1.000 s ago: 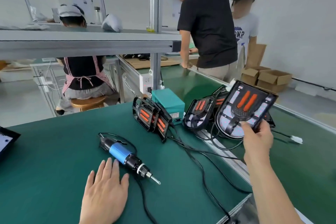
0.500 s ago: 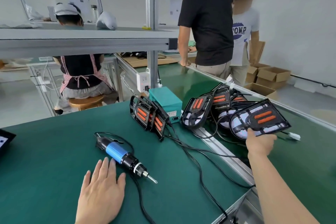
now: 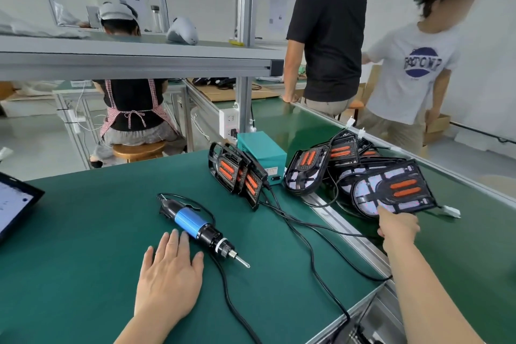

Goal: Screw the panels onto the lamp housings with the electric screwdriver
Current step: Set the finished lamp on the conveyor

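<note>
Lower middle: the left hand (image 3: 170, 274) is laid flat, holding nothing, beside the electric screwdriver (image 3: 195, 225). Right side: a lamp housing (image 3: 396, 190) is gripped by the right hand (image 3: 398, 227).

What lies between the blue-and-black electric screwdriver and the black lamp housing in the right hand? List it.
Head view: black power cables cross the green bench mat, then the aluminium conveyor rail runs there.
</note>
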